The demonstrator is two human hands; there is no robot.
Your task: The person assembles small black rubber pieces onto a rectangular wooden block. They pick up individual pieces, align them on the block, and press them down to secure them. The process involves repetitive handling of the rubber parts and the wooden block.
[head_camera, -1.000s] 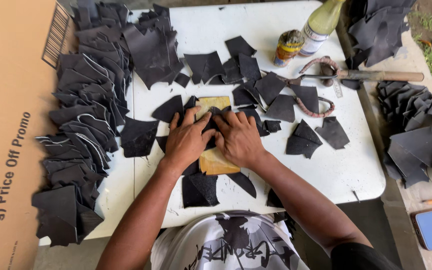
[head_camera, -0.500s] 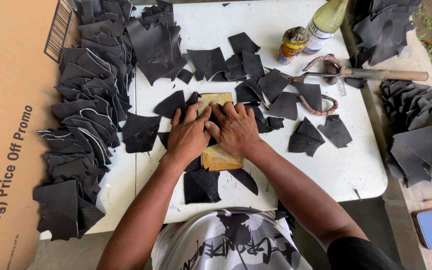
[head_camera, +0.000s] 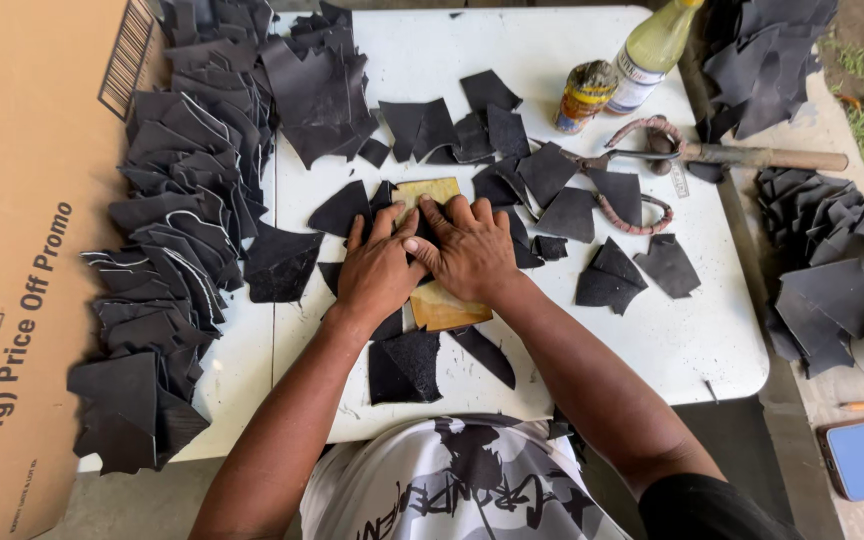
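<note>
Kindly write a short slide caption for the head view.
Both hands, left and right, press a tan board among black leather pieces.

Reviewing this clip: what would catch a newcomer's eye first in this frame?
Both hands, the left hand and right hand, press side by side on a tan board at the middle of the white table. Black leather pieces lie scattered around them, with a long overlapping row of cut pieces down the left edge beside a cardboard box.

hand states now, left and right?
Left hand: open, flat, pressing on the black pieces over the tan board.
Right hand: open, flat, pressing beside it on the same board.
</note>
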